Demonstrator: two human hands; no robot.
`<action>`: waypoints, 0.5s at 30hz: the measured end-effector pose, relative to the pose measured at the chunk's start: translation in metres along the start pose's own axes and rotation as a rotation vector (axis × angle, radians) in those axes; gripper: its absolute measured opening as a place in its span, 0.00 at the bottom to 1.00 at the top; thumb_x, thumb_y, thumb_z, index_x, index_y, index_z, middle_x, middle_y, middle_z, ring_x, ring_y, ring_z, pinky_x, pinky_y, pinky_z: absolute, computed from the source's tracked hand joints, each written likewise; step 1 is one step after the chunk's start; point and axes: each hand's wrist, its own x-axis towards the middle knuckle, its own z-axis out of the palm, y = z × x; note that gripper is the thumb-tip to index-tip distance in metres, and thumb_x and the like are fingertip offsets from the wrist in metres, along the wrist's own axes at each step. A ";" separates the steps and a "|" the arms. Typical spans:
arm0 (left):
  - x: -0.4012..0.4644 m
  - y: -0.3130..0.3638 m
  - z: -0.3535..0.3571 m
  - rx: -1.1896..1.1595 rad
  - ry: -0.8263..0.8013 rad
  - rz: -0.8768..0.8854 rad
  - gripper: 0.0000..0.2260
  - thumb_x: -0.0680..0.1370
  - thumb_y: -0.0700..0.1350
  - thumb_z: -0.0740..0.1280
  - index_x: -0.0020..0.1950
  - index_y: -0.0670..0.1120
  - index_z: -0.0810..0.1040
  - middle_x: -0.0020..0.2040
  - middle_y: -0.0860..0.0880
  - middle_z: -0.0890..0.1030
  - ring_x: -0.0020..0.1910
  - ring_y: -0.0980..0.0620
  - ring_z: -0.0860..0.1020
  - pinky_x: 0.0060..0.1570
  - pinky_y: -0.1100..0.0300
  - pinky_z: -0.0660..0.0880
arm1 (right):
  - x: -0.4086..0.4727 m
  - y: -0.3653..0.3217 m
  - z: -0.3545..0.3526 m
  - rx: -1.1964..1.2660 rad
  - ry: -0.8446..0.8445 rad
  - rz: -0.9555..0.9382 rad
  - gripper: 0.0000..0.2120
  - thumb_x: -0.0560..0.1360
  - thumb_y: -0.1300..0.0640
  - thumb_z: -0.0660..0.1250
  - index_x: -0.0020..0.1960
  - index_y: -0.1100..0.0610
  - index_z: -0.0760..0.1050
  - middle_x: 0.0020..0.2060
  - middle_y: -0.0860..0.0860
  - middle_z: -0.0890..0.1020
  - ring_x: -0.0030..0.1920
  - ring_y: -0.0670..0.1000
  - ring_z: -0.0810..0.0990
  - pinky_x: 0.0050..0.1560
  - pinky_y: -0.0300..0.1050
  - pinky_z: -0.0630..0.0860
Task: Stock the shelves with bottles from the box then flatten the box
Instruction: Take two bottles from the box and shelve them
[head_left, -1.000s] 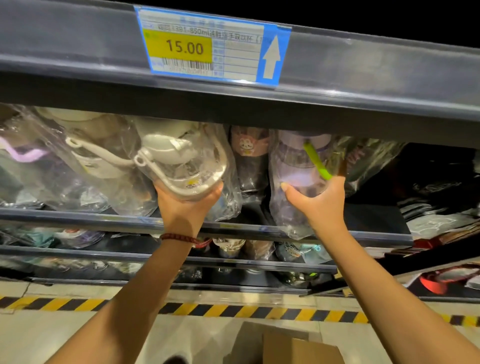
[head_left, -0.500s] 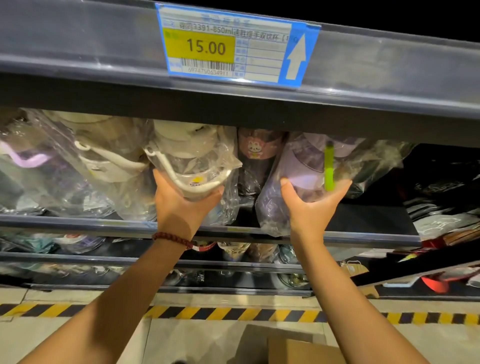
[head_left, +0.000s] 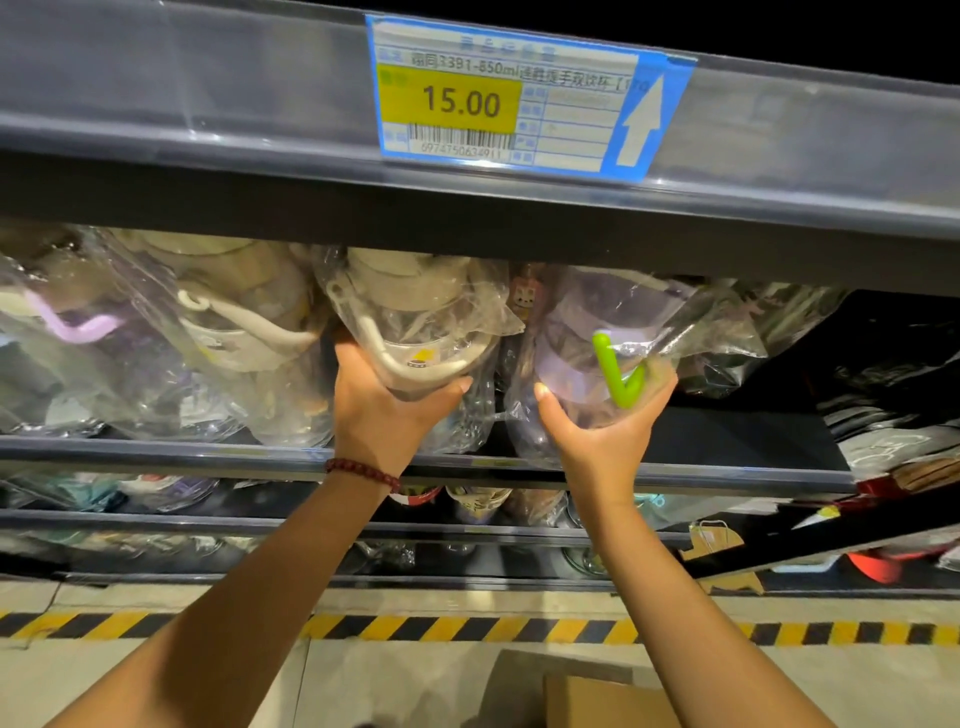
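My left hand (head_left: 387, 410) grips the bottom of a bagged bottle with a cream lid and strap (head_left: 415, 322), held inside the middle shelf (head_left: 156, 449). My right hand (head_left: 602, 431) cups the base of a second bagged bottle, pale purple with a green strap (head_left: 597, 343), just to the right of the first. Both bottles lean over the shelf's front rail. The cardboard box (head_left: 608, 701) shows only as a corner on the floor below my arms.
More bagged bottles (head_left: 171, 332) crowd the shelf to the left. The upper shelf edge carries a 15.00 price label (head_left: 509, 98) close overhead. Lower shelves (head_left: 208, 519) hold more goods. Yellow-black tape (head_left: 467, 626) runs along the floor. The shelf's right end (head_left: 753, 436) is dark and bare.
Both hands have pushed their bottles a little deeper into the shelf and closer together. The green strap has swung from upright into a bent V shape. The view has moved closer.
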 end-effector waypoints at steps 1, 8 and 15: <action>-0.001 0.001 -0.001 -0.011 -0.007 0.006 0.33 0.57 0.45 0.82 0.52 0.51 0.64 0.52 0.46 0.75 0.53 0.48 0.77 0.54 0.51 0.77 | 0.000 0.000 -0.002 -0.015 -0.043 -0.003 0.36 0.63 0.57 0.77 0.63 0.47 0.60 0.53 0.32 0.74 0.57 0.37 0.75 0.52 0.44 0.78; -0.004 -0.003 -0.011 -0.247 -0.196 -0.127 0.51 0.52 0.48 0.80 0.71 0.41 0.61 0.63 0.43 0.75 0.63 0.51 0.74 0.63 0.56 0.73 | 0.006 -0.006 -0.018 -0.151 -0.252 0.098 0.49 0.59 0.49 0.80 0.73 0.53 0.56 0.61 0.36 0.74 0.60 0.42 0.75 0.59 0.33 0.72; -0.011 -0.018 -0.020 -0.076 -0.239 -0.049 0.36 0.62 0.36 0.79 0.62 0.53 0.63 0.54 0.58 0.74 0.51 0.74 0.75 0.46 0.78 0.71 | 0.005 -0.004 -0.020 -0.286 -0.284 0.062 0.38 0.61 0.59 0.81 0.63 0.35 0.68 0.52 0.45 0.79 0.46 0.37 0.78 0.52 0.31 0.74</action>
